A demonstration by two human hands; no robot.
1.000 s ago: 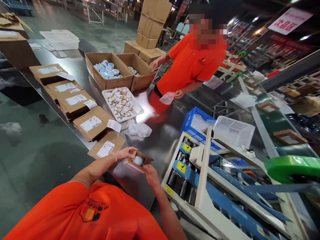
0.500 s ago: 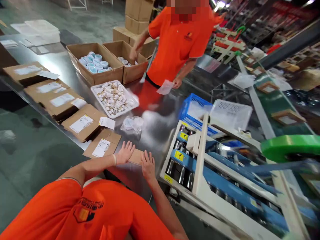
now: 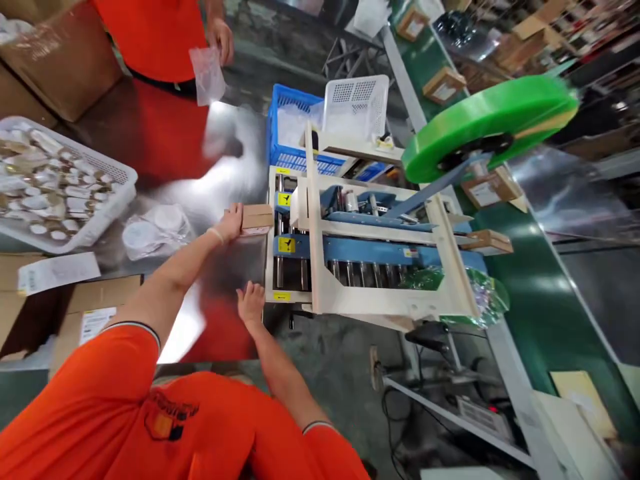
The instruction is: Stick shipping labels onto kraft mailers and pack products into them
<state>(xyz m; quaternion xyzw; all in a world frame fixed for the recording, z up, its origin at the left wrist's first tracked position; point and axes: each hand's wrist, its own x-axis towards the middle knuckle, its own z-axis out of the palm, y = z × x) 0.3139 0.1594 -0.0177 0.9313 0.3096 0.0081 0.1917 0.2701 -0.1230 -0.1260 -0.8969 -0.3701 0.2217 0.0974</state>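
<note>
A small closed cardboard box [image 3: 257, 219] lies on the steel table [image 3: 220, 280], its right end at the entry edge of the taping machine [image 3: 373, 247]. My left hand [image 3: 231, 223] is at the box's left end, fingers pressed around it. My right hand [image 3: 251, 303] rests near the table's right edge below the box, fingers apart and holding nothing. Left of my left hand lies a clear bag [image 3: 157, 230] with round white items inside.
A white tray [image 3: 120, 190] of small capped bottles stands at the left, by flat cartons [image 3: 107, 293]. A person's hand [image 3: 220, 41] holds a clear bag across the table. Behind the machine are a blue crate [image 3: 274, 137], a white basket [image 3: 357, 100] and a green conveyor [image 3: 540, 307].
The view has swung right toward the machine. The box has moved with my left hand to the machine's entry. My right hand has come off the box.
</note>
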